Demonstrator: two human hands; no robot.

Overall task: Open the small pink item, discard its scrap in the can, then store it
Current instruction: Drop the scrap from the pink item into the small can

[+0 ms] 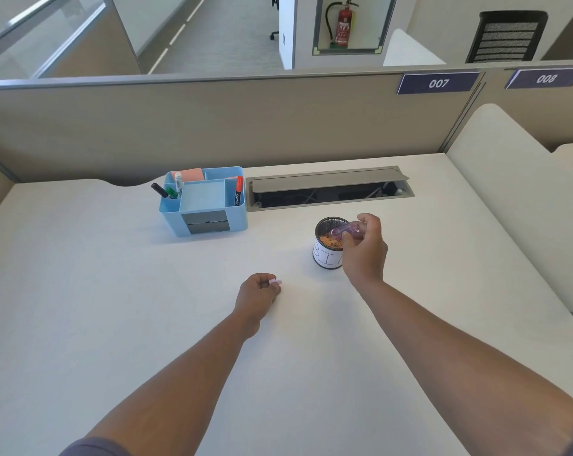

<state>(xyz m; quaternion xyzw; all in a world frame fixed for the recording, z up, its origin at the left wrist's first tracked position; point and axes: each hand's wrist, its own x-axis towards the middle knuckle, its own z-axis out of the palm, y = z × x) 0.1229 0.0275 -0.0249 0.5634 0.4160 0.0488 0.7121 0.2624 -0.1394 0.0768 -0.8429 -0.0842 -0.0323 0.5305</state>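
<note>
My right hand (364,248) holds a small translucent pink piece (344,230), tilted over the mouth of the black mesh can (326,258). The can wears a white paper label and has orange shavings inside. My left hand (257,296) rests on the white desk (114,307), nearer to me and left of the can. Its fingers pinch a second small pink piece (275,282), which sticks out past the fingertips. The two pink pieces are apart, one in each hand.
A light blue desk organiser (209,200) with markers, sticky notes and a dark front drawer stands at the back left of the can. Behind the can lies an open grey cable tray (327,189). A beige partition closes the desk's far side.
</note>
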